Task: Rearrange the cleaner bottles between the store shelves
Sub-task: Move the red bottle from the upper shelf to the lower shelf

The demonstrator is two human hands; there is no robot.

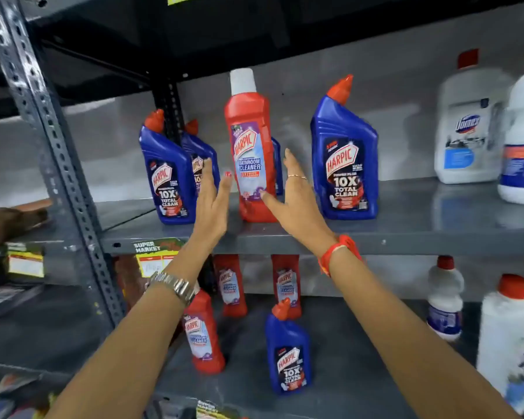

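Observation:
A red Harpic bathroom cleaner bottle (251,146) with a white cap stands upright on the upper grey shelf (406,234). My left hand (212,201) is open just left of it, fingers spread, not gripping. My right hand (294,192) is open on its right, thumb touching the bottle's lower label. Blue Harpic bottles with red caps stand on the same shelf: two at the left (170,173) and one at the right (345,158). On the lower shelf stand three red Harpic bottles (203,331) and one blue bottle (288,352).
White Domex bottles (469,128) stand at the right of the upper shelf, and more white bottles (508,337) on the lower shelf. A perforated grey upright post (52,152) frames the left side. Price tags (155,261) hang on the shelf edge.

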